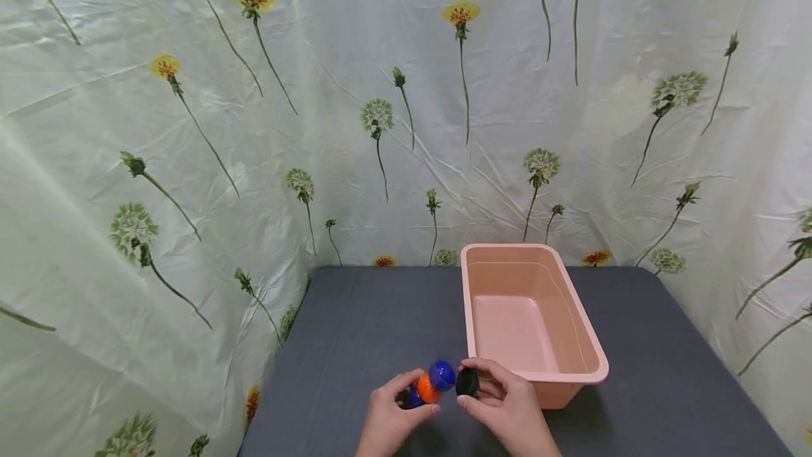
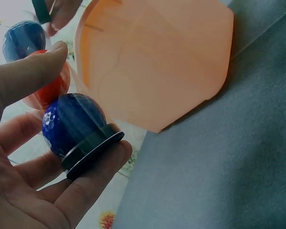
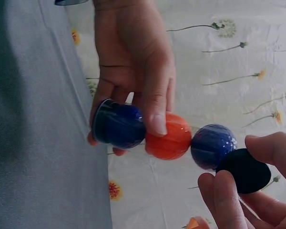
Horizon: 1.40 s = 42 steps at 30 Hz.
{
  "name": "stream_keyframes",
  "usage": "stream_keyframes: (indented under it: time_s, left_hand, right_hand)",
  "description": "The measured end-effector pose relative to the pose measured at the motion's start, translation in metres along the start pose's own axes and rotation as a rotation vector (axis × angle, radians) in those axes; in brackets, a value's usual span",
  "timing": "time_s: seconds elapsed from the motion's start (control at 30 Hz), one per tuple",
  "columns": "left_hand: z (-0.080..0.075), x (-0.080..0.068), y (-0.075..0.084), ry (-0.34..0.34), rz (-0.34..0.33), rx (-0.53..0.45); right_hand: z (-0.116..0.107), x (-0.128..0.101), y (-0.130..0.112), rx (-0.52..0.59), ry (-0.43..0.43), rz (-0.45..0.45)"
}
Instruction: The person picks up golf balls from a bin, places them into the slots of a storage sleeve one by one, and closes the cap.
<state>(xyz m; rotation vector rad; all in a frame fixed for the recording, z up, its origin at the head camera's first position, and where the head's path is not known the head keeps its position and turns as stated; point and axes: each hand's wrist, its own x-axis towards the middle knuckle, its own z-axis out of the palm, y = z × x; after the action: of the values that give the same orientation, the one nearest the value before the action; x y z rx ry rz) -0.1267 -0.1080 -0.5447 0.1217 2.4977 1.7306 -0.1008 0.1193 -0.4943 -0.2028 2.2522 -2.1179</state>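
Note:
My left hand [image 1: 396, 411] grips a clear tube holding a row of balls: a blue ball [image 3: 118, 125] at the capped end, an orange ball [image 3: 169, 137] in the middle, and another blue ball [image 3: 212, 145] at the open end. A black cap [image 2: 93, 151] closes the tube's near end by my left fingers [image 2: 93, 183]. My right hand [image 1: 504, 404] pinches a second black cap [image 3: 244, 170] just beside the open end. Both hands hover above the grey table [image 1: 355, 330], in front of the pink bin [image 1: 593, 372].
The pink bin [image 2: 157, 62] stands empty on the table, just right of and behind my hands. A flower-printed white curtain [image 1: 190, 125] encloses the table at the back and both sides. Bare grey tabletop [image 1: 666, 372] lies to the bin's right.

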Motion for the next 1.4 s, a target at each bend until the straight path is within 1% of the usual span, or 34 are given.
stream_keyframes:
  time_s: [0.07, 0.13, 0.27, 0.4, 0.5, 0.63, 0.83, 0.97, 1.1, 1.17, 1.4]
  left_hand:
    - [0.002, 0.0, 0.0, -0.02, 0.003, -0.004]
    - [0.003, 0.0, 0.001, -0.034, 0.013, -0.01]
    - [0.007, -0.001, -0.001, -0.04, 0.026, -0.004]
    - [0.008, -0.001, -0.002, -0.05, 0.053, 0.008]
    - [0.009, 0.0, -0.001, -0.061, 0.078, 0.014]
    - [0.009, 0.002, -0.001, -0.07, 0.094, 0.03]
    - [0.011, 0.003, -0.003, -0.081, 0.095, 0.069]
    - [0.012, 0.003, -0.005, -0.079, 0.128, 0.087]
    - [0.013, 0.004, -0.006, -0.068, 0.162, 0.109]
    - [0.013, 0.005, -0.005, -0.065, 0.167, 0.114]
    - [0.015, 0.007, -0.004, -0.064, 0.137, 0.144]
  right_hand:
    - [-0.002, 0.001, -0.002, 0.028, 0.009, 0.011]
    - [-0.004, 0.002, -0.005, 0.023, 0.025, 0.021]
    - [-0.008, 0.005, -0.009, -0.034, 0.04, 0.015]
    - [-0.011, 0.007, -0.01, -0.067, 0.02, -0.01]
    - [-0.014, 0.008, -0.011, -0.146, -0.016, -0.039]
    - [-0.018, 0.01, -0.016, -0.292, -0.073, -0.099]
    - [-0.023, 0.014, -0.026, -0.478, -0.149, -0.258]
    - [-0.023, 0.017, -0.029, -0.592, -0.179, -0.328]
    - [-0.023, 0.019, -0.032, -0.667, -0.212, -0.367]
    - [-0.023, 0.021, -0.033, -0.698, -0.223, -0.375]
    - [-0.021, 0.024, -0.035, -0.755, -0.237, -0.346]
